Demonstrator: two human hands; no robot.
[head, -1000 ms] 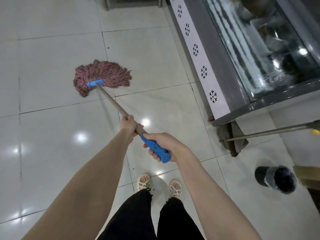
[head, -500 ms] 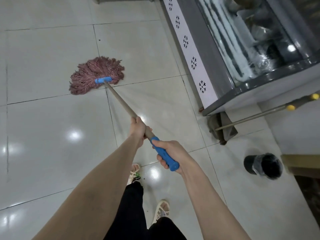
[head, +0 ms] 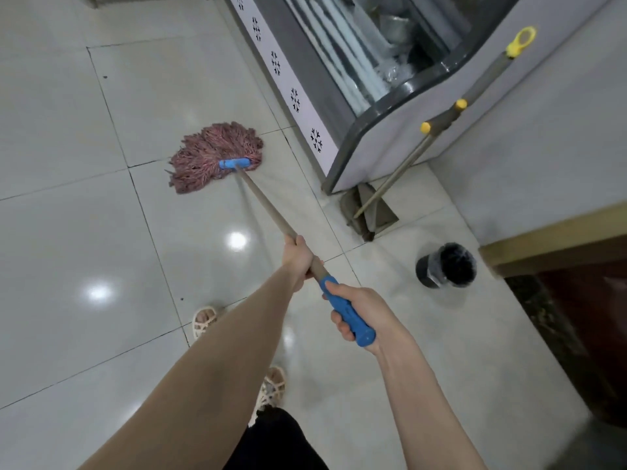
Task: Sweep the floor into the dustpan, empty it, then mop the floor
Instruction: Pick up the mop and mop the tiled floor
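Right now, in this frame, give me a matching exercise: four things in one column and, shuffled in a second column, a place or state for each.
Things
1. mop head
2. left hand
3. right hand
4. black bin

Places or states
A. grips the blue grip at the handle's end
B. stands upright near the dustpan
C. lies spread on the floor
D. grips the bare shaft

Pairs: 1-C, 2-D, 3-A, 4-B
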